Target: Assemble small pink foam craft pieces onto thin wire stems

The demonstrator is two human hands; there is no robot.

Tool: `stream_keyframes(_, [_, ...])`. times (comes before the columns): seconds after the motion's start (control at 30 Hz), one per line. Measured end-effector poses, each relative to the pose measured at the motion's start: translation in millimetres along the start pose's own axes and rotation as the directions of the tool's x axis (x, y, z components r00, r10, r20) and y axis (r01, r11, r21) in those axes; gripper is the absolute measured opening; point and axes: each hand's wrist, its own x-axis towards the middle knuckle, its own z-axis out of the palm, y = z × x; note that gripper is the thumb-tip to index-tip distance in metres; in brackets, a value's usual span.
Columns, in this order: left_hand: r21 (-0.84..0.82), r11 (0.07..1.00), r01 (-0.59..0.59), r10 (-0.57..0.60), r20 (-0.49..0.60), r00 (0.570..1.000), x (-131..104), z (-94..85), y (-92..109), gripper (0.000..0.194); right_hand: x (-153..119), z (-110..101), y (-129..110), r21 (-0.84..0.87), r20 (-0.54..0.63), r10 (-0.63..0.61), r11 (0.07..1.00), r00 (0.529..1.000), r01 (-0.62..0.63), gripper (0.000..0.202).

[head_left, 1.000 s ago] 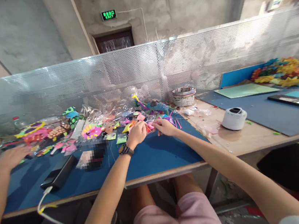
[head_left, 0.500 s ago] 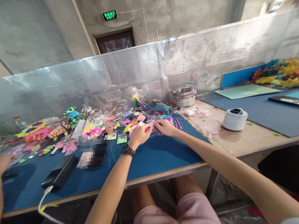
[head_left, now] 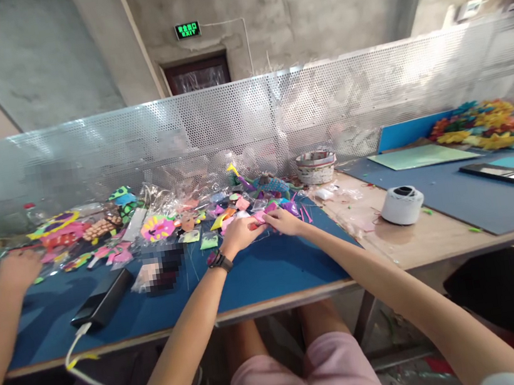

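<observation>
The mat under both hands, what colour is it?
Dark blue mat, seen in the head view.

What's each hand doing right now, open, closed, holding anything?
Left hand: closed, pinching a small pink piece.
Right hand: closed on the same pink piece, over the blue mat.

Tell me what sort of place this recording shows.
Probably a craft workshop in a bare industrial building. Colourful foam cut-outs in clear bags litter a blue work mat, a perforated metal divider splits the bench, and a green exit sign hangs on raw concrete walls.
</observation>
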Motion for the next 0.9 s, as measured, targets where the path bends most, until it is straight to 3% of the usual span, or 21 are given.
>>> stream_keyframes(0.13, [-0.071,0.997,0.003,-0.001,0.031,1.0,0.0,1.0,0.4,0.04,-1.5,3.4,-0.2,0.088,0.045,0.021,0.996,0.999,-0.025,0.037])
stream_keyframes(0.5, [-0.053,0.997,0.056,-0.056,0.007,0.998,0.2,1.6,0.3,0.028,0.2,4.3,2.6,0.093,0.04,0.017,0.995,0.999,-0.02,0.04])
stream_keyframes(0.8, [-0.016,1.0,0.006,-0.006,-0.001,1.0,1.6,1.2,8.7,0.032,6.5,7.5,7.1,0.384,0.091,0.205,0.896,0.975,-0.224,0.04])
stream_keyframes(0.9, [-0.036,0.999,0.016,-0.017,-0.015,1.0,1.3,2.3,6.6,0.031,6.0,7.8,6.6,0.389,0.063,0.197,0.898,0.978,-0.206,0.04])
